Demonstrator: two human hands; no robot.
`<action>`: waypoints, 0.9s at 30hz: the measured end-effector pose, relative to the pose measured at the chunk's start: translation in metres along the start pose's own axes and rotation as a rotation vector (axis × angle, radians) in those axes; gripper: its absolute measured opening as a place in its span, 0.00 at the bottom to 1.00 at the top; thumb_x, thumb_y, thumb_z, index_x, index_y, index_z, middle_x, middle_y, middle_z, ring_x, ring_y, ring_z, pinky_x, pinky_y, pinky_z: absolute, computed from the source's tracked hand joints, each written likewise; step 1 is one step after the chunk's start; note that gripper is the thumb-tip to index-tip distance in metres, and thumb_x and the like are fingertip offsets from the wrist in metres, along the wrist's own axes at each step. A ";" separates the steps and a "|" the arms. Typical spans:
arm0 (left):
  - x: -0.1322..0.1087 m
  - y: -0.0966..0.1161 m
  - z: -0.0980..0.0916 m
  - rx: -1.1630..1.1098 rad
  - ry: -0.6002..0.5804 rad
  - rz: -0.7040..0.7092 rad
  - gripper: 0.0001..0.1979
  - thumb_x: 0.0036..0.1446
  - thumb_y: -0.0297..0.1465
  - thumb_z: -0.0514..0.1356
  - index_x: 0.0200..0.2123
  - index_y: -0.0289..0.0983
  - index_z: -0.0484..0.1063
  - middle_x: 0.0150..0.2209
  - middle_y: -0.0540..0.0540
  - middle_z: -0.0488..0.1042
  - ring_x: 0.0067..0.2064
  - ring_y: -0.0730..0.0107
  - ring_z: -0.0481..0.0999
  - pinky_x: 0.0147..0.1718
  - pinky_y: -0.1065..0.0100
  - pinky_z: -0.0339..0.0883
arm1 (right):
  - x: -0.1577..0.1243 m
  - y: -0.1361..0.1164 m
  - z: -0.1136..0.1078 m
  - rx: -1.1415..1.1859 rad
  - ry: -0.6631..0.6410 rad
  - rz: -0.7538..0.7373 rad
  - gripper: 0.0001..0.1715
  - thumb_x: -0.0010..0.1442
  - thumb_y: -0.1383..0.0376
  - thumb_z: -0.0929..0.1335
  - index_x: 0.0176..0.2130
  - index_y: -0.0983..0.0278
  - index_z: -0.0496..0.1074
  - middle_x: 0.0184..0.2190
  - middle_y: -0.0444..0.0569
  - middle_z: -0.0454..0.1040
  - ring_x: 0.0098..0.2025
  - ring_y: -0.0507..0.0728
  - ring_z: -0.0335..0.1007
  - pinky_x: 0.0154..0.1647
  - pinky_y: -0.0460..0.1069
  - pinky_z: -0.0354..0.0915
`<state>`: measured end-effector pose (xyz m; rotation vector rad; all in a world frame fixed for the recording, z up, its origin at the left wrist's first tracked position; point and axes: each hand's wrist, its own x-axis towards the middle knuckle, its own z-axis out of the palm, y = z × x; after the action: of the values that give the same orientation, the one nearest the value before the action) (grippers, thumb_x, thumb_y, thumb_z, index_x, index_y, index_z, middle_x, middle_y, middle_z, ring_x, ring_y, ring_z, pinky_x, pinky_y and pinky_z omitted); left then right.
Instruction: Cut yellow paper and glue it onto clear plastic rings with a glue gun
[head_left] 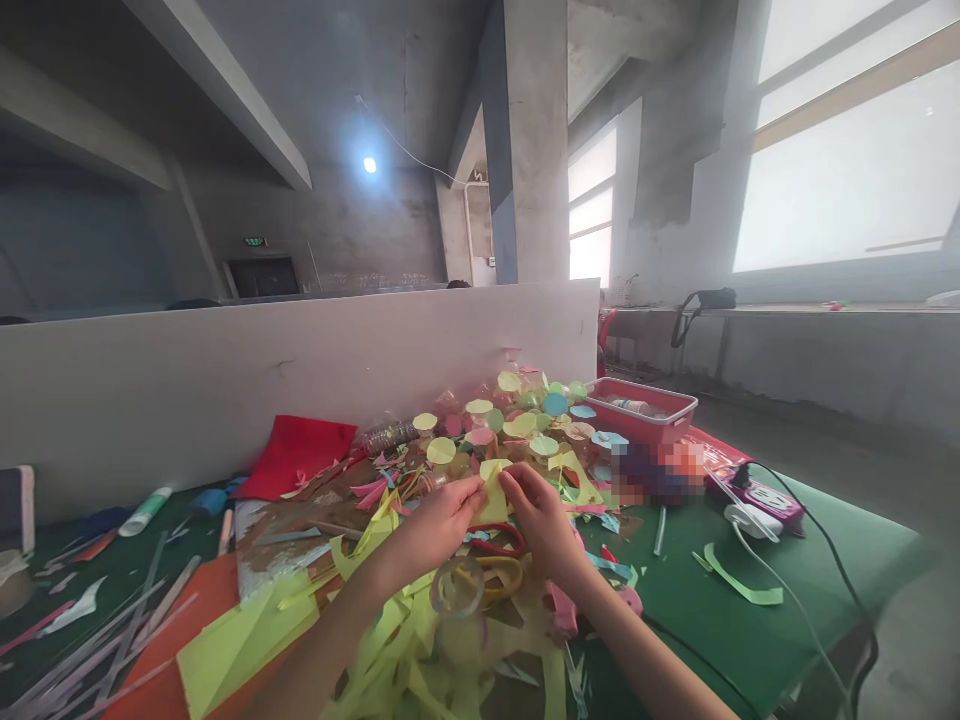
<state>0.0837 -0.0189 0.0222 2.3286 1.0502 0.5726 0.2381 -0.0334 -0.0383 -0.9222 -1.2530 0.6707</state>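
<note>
Tbl (739, 635): paper (492, 492) in LH (444, 508), RH (546, 518) pinch

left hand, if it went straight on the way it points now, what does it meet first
The left hand would first meet the yellow paper at its fingertips, then probably the right hand, though depth is unclear from one view.

Power strip (787, 515), purple, near the tabletop's (667, 590) right edge, cables attached. Red-pink basket (652, 428) at far right. Green-and-white tube (146, 512) lying toward the left, near the upright white panel (150, 400).
</note>
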 end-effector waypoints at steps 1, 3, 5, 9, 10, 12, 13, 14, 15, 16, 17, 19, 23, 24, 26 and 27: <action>0.000 0.000 0.000 0.000 -0.006 -0.008 0.15 0.64 0.42 0.45 0.31 0.40 0.62 0.26 0.55 0.58 0.30 0.70 0.59 0.30 0.69 0.51 | 0.000 0.001 0.000 0.005 0.003 0.004 0.21 0.60 0.47 0.64 0.29 0.61 0.66 0.21 0.39 0.57 0.24 0.51 0.51 0.24 0.46 0.51; -0.002 0.001 0.000 0.001 -0.009 -0.025 0.15 0.64 0.42 0.46 0.30 0.41 0.62 0.26 0.55 0.59 0.30 0.70 0.59 0.29 0.69 0.51 | 0.000 0.002 0.001 0.013 0.018 0.008 0.21 0.60 0.47 0.64 0.29 0.61 0.65 0.22 0.39 0.57 0.24 0.51 0.51 0.23 0.46 0.51; -0.002 0.002 0.000 0.005 0.002 -0.037 0.15 0.63 0.43 0.46 0.29 0.41 0.61 0.26 0.55 0.60 0.30 0.70 0.60 0.29 0.69 0.51 | 0.000 0.003 0.001 0.022 0.027 0.011 0.21 0.59 0.47 0.64 0.29 0.61 0.65 0.22 0.39 0.58 0.24 0.51 0.51 0.23 0.46 0.51; -0.001 0.004 0.002 -0.005 0.023 -0.026 0.16 0.63 0.43 0.47 0.28 0.40 0.60 0.25 0.55 0.59 0.29 0.70 0.60 0.28 0.69 0.51 | 0.000 0.000 0.001 0.032 0.023 0.029 0.22 0.58 0.47 0.65 0.28 0.61 0.64 0.22 0.40 0.59 0.25 0.51 0.52 0.24 0.46 0.52; -0.001 0.004 0.002 -0.013 0.034 -0.021 0.16 0.63 0.43 0.47 0.28 0.40 0.60 0.25 0.55 0.59 0.29 0.70 0.60 0.28 0.69 0.51 | 0.000 -0.001 0.001 0.031 0.036 0.018 0.21 0.58 0.47 0.65 0.29 0.61 0.64 0.23 0.40 0.59 0.25 0.51 0.52 0.24 0.46 0.53; 0.001 0.002 0.002 -0.027 0.077 -0.018 0.17 0.62 0.44 0.47 0.27 0.40 0.60 0.24 0.55 0.58 0.28 0.71 0.59 0.27 0.69 0.51 | -0.001 -0.003 0.001 0.036 0.061 -0.011 0.20 0.59 0.47 0.65 0.30 0.61 0.65 0.24 0.41 0.60 0.26 0.52 0.53 0.25 0.46 0.54; 0.002 0.000 0.002 -0.032 0.105 -0.023 0.17 0.62 0.44 0.47 0.27 0.40 0.60 0.24 0.55 0.58 0.28 0.71 0.59 0.27 0.69 0.51 | -0.001 -0.004 0.001 0.042 0.065 -0.021 0.20 0.59 0.48 0.65 0.31 0.61 0.65 0.24 0.41 0.60 0.26 0.52 0.53 0.25 0.45 0.54; 0.003 -0.001 0.001 -0.036 0.132 -0.033 0.17 0.62 0.45 0.48 0.27 0.40 0.61 0.23 0.55 0.57 0.28 0.71 0.58 0.27 0.69 0.51 | -0.002 -0.005 0.000 0.048 0.058 -0.023 0.20 0.59 0.48 0.65 0.31 0.61 0.65 0.24 0.40 0.60 0.26 0.52 0.54 0.25 0.45 0.55; 0.004 -0.002 -0.001 -0.039 0.154 -0.044 0.17 0.62 0.45 0.48 0.27 0.40 0.61 0.23 0.56 0.56 0.27 0.71 0.58 0.27 0.69 0.51 | -0.002 -0.006 0.000 0.049 0.041 -0.019 0.19 0.60 0.48 0.65 0.30 0.61 0.65 0.24 0.40 0.59 0.26 0.52 0.54 0.25 0.45 0.55; 0.005 -0.002 -0.003 -0.043 0.171 -0.055 0.18 0.61 0.45 0.48 0.27 0.40 0.61 0.23 0.56 0.55 0.26 0.71 0.57 0.27 0.69 0.51 | -0.003 -0.007 -0.001 0.045 0.020 -0.018 0.19 0.60 0.48 0.65 0.30 0.61 0.65 0.23 0.40 0.59 0.26 0.52 0.54 0.25 0.45 0.55; 0.005 -0.003 -0.004 -0.046 0.181 -0.063 0.18 0.61 0.46 0.48 0.27 0.40 0.61 0.22 0.56 0.54 0.26 0.71 0.56 0.27 0.69 0.51 | -0.004 -0.008 -0.001 0.037 -0.006 -0.022 0.19 0.60 0.49 0.64 0.30 0.61 0.65 0.23 0.40 0.59 0.26 0.52 0.55 0.26 0.45 0.55; 0.005 -0.002 -0.008 -0.052 0.194 -0.067 0.18 0.61 0.46 0.47 0.27 0.40 0.60 0.23 0.56 0.53 0.26 0.71 0.55 0.27 0.69 0.51 | -0.005 -0.010 -0.001 0.026 -0.061 -0.039 0.18 0.60 0.50 0.65 0.30 0.61 0.67 0.24 0.41 0.60 0.28 0.52 0.57 0.28 0.46 0.57; 0.003 0.003 -0.010 -0.072 0.207 -0.062 0.18 0.61 0.45 0.48 0.27 0.39 0.60 0.24 0.55 0.54 0.27 0.72 0.56 0.27 0.69 0.51 | -0.005 -0.010 -0.001 0.031 -0.140 -0.053 0.16 0.60 0.52 0.66 0.31 0.61 0.67 0.27 0.42 0.62 0.30 0.53 0.59 0.30 0.46 0.58; 0.002 0.004 -0.010 -0.078 0.212 -0.058 0.17 0.61 0.45 0.48 0.27 0.39 0.60 0.24 0.56 0.53 0.27 0.72 0.55 0.27 0.69 0.51 | -0.005 -0.010 -0.001 0.030 -0.149 -0.050 0.16 0.60 0.52 0.66 0.30 0.61 0.66 0.27 0.42 0.62 0.30 0.53 0.58 0.29 0.46 0.57; 0.001 0.005 -0.010 -0.078 0.230 -0.043 0.17 0.61 0.45 0.48 0.27 0.39 0.61 0.24 0.56 0.53 0.27 0.71 0.56 0.28 0.69 0.51 | -0.005 -0.010 -0.001 0.029 -0.156 -0.042 0.18 0.60 0.52 0.66 0.27 0.61 0.64 0.26 0.42 0.61 0.29 0.52 0.57 0.27 0.46 0.56; 0.001 0.005 -0.010 -0.068 0.241 -0.033 0.17 0.62 0.44 0.47 0.27 0.40 0.61 0.24 0.56 0.54 0.27 0.71 0.56 0.28 0.69 0.51 | -0.004 -0.010 0.000 0.031 -0.156 -0.037 0.18 0.59 0.51 0.66 0.27 0.61 0.64 0.25 0.42 0.60 0.28 0.52 0.57 0.27 0.45 0.56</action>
<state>0.0819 -0.0180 0.0329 2.2186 1.1550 0.8788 0.2371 -0.0418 -0.0320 -0.8315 -1.3910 0.7422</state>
